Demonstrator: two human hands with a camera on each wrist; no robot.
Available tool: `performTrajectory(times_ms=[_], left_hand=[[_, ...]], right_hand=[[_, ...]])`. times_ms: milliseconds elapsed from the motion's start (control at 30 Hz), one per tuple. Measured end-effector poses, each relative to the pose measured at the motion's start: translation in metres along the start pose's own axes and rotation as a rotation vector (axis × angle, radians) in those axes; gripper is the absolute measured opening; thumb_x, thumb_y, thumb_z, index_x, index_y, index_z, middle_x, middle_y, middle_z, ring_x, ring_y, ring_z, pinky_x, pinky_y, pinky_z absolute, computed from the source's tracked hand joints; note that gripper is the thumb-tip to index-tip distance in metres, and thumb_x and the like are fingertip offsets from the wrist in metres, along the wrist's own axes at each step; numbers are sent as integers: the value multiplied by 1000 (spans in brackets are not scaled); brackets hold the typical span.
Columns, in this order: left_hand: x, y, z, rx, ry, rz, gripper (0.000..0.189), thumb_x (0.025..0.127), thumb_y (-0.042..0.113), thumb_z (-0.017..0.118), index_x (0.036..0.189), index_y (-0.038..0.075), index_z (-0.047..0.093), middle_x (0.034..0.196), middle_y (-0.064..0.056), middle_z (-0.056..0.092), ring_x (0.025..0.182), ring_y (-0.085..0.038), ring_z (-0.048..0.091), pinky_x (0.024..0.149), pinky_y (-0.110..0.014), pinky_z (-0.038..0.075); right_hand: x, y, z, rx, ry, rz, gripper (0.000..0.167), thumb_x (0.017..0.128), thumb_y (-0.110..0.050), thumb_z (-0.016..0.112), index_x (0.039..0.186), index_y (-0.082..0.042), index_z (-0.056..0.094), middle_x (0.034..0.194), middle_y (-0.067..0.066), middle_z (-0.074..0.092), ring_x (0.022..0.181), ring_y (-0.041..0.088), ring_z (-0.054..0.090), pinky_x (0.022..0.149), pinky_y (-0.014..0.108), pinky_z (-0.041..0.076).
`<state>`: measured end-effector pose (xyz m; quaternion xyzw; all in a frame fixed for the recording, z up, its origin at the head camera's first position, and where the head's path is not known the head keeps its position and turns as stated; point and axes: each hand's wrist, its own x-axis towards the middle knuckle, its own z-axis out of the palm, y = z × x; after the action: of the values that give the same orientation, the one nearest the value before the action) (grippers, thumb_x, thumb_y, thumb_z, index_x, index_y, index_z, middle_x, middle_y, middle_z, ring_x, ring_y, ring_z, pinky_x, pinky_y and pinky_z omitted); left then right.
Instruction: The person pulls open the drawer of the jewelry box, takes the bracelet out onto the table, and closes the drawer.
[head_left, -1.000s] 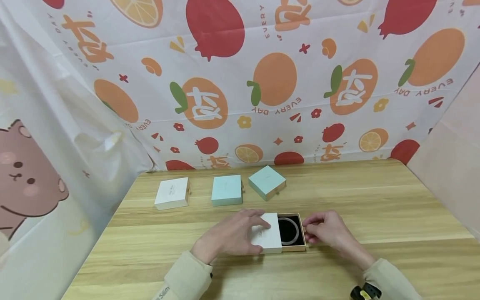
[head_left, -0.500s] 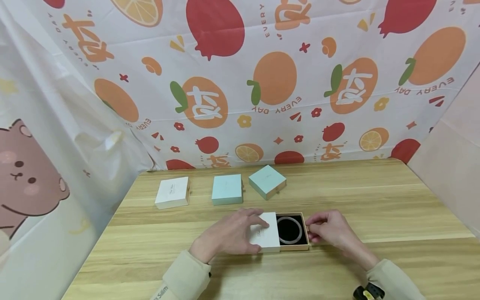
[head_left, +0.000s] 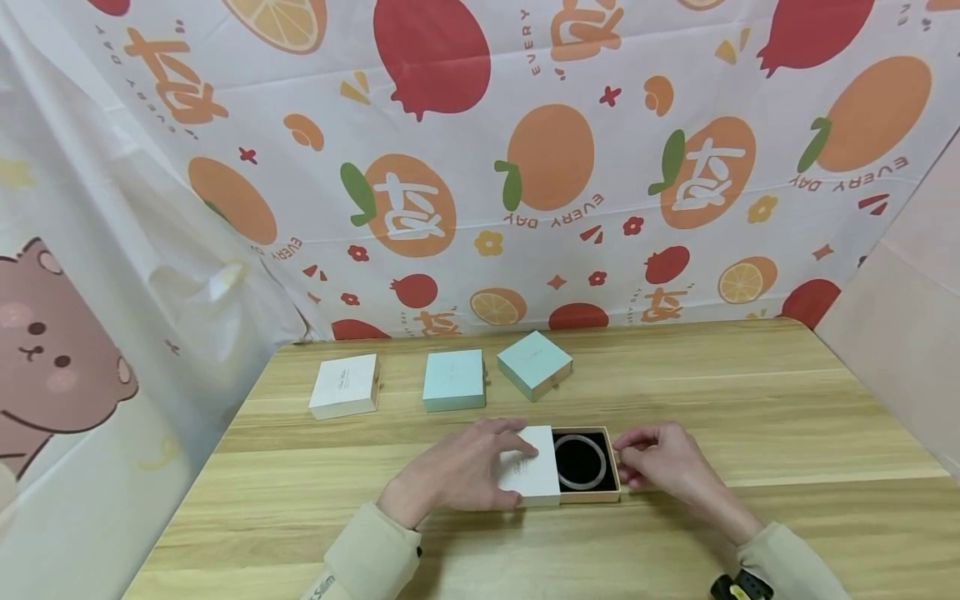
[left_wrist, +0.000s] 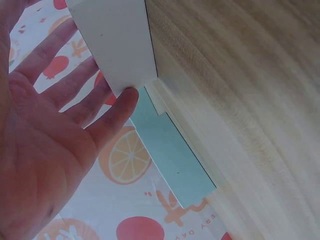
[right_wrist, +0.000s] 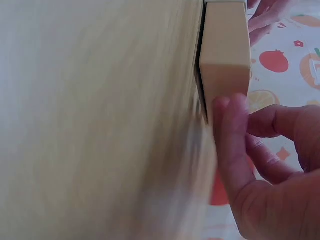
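Note:
A white jewelry box (head_left: 536, 475) lies on the table with its drawer (head_left: 591, 497) partly slid out to the right. Inside the drawer, a pale ring-shaped bangle (head_left: 602, 467) rests on black lining; the sleeve covers its left edge. My left hand (head_left: 472, 467) holds the sleeve from above, thumb on the near side, other fingers across the top and far side. In the left wrist view, one fingertip (left_wrist: 131, 95) touches the sleeve's corner. At the drawer's right end, my right hand (head_left: 663, 462) pinches with thumb and fingers; whatever tab is between them is hidden.
Behind the hands stand a closed white box (head_left: 345, 386) and two mint-green boxes, one square-on (head_left: 453, 379) and one turned (head_left: 535, 365). A fruit-print curtain (head_left: 480, 208) hangs along the back edge of the wooden table (head_left: 750, 400).
The drawer has slid a little to the right with my right hand, uncovering more of the bangle. My left hand and the sleeve have stayed almost still.

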<state>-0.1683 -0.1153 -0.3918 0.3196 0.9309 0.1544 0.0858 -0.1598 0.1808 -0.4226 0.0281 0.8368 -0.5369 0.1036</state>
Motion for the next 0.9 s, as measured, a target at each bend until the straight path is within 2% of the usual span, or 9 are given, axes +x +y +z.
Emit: performTrajectory(times_ms=[67,200,300,367,533,700,900], left_hand=[[1,0,0,2,2,4,51,78,39,80,128,32,70,156,-1,51,143,-27,50,115,-48,45],[3,0,0,-1,10,8,51,79,43,81,127,30,71,155,-1,52,142,-27,51,115,-48,45],[6,0,-1,-11,24,9,50,79,46,83,125,29,72,153,-2,55,141,-27,52,113,-49,47],[8,0,-1,-20,33,12,50,78,45,85,124,28,73,151,-3,56,139,-28,54,112,-49,48],[10,0,0,-23,30,13,50,77,44,87,122,27,75,150,-4,58,138,-28,55,112,-49,48],[9,2,0,-20,33,13,49,76,43,88,120,26,76,148,-4,60,137,-28,56,111,-48,48],[7,5,-1,25,41,35,47,74,42,89,117,25,77,143,-7,63,131,-30,60,106,-46,53]], right_hand=[[-1,-4,-1,-124,38,-75,13,91,-3,66,100,-1,75,84,6,73,71,12,67,60,25,59],[0,-9,1,-373,115,-301,5,89,-10,72,93,-10,76,81,-3,71,71,5,61,61,20,51],[4,-10,6,-460,122,-415,2,88,-13,75,87,-12,76,77,-7,65,69,2,55,62,19,47],[6,-10,10,-507,126,-445,4,86,-14,77,83,-12,76,74,-7,60,67,2,49,61,19,43],[12,-10,19,-599,158,-466,8,82,-11,80,76,-11,75,68,-5,52,65,6,44,60,21,38],[11,-11,22,-603,155,-424,9,82,-12,81,76,-10,75,68,-3,50,64,9,43,59,21,37],[10,-14,24,-621,144,-403,12,81,-13,83,74,-11,74,69,-4,50,66,10,45,61,23,38]])
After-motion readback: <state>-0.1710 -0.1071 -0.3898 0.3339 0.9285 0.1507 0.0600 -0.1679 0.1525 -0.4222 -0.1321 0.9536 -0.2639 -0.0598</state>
